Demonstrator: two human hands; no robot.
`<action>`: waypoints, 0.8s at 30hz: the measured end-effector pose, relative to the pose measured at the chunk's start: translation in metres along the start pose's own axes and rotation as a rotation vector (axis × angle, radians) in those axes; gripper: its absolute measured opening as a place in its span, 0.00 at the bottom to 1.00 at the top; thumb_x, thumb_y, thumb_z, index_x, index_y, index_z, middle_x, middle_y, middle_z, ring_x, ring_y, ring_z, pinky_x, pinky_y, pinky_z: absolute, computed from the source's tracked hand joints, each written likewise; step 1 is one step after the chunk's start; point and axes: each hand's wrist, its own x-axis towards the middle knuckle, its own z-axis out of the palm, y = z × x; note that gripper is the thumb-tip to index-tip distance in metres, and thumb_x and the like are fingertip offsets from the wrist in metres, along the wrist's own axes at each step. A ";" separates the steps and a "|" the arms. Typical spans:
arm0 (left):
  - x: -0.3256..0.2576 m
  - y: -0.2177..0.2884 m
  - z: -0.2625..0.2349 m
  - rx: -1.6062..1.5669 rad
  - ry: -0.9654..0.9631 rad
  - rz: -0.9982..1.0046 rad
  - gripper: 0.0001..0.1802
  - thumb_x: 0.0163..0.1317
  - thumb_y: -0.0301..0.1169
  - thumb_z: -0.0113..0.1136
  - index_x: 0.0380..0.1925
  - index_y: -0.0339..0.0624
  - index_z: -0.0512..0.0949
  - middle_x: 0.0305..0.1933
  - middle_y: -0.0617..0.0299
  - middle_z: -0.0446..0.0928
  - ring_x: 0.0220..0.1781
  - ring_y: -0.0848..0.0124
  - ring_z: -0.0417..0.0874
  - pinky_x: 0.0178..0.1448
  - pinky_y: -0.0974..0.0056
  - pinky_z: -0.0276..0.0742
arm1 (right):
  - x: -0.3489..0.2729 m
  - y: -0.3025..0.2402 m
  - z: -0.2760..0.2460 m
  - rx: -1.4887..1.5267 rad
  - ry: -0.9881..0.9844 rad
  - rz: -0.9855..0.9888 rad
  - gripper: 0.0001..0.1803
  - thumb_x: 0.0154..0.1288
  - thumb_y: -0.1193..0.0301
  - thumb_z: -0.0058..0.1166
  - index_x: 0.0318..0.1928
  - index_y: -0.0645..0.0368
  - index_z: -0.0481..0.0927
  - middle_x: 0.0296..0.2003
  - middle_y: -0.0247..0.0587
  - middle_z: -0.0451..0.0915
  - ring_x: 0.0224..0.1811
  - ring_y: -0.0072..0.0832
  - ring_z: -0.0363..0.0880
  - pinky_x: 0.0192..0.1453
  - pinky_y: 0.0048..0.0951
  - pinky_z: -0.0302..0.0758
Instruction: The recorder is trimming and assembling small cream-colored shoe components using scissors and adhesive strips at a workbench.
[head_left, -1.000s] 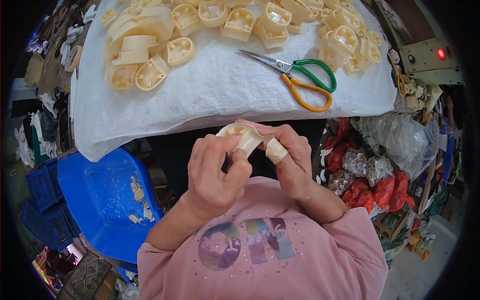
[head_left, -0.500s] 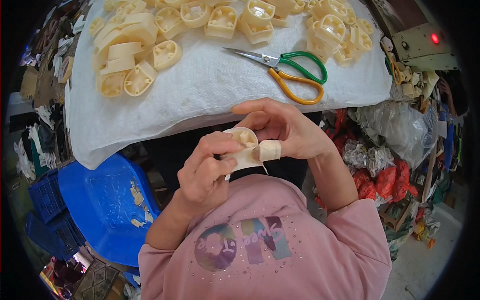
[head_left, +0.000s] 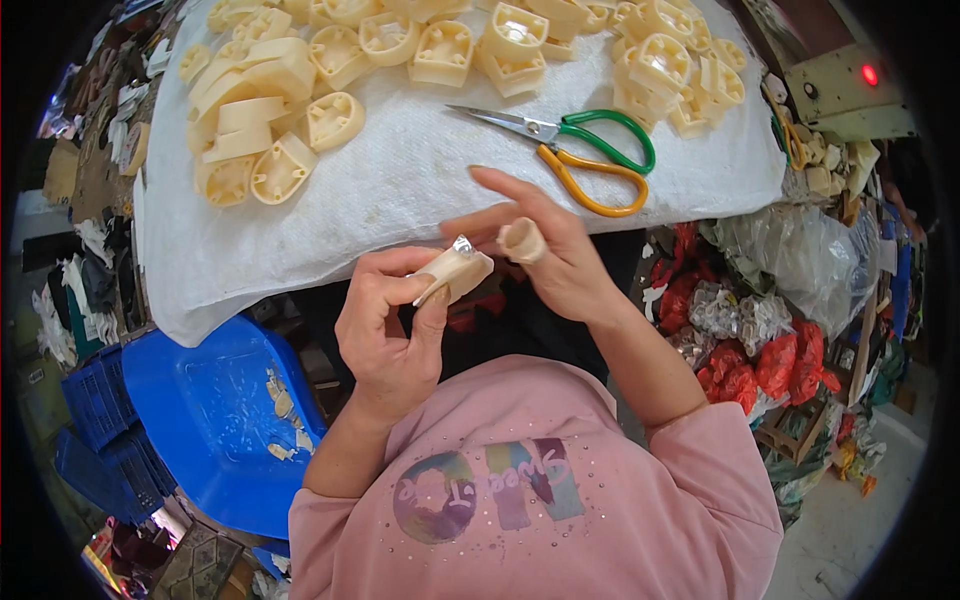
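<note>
Between my two hands, just off the table edge, left hand [head_left: 385,325] pinches a cream moulded plastic part [head_left: 455,272] between thumb and fingertips, closed on it, a bit of shiny silvery flash at its top corner. Right hand [head_left: 555,250] sits just beside the part, fingers spread fairly wide, thumb wrapped in a cream tape guard [head_left: 522,240], holding nothing I can see.

To do this well, I judge: keep the left pinch firm and low on the part so the flash corner stays exposed, work it with the guarded thumb, not bare skin.

Both forearms rise from the lower edge, wrists bent inward over my pink sweatshirt [head_left: 540,490].

Further out: green-and-orange-handled scissors [head_left: 585,160] on the white cloth-covered table [head_left: 400,190], a heap of cream parts [head_left: 270,120] beyond, blue plastic chair [head_left: 215,400] at lower left.
</note>
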 end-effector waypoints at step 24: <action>0.006 0.003 0.011 -0.302 -0.071 -0.226 0.06 0.61 0.23 0.58 0.33 0.33 0.71 0.45 0.52 0.74 0.41 0.75 0.76 0.45 0.70 0.74 | 0.000 -0.029 0.004 -0.769 0.040 -0.401 0.06 0.52 0.75 0.52 0.33 0.58 0.73 0.30 0.40 0.65 0.36 0.38 0.64 0.44 0.35 0.57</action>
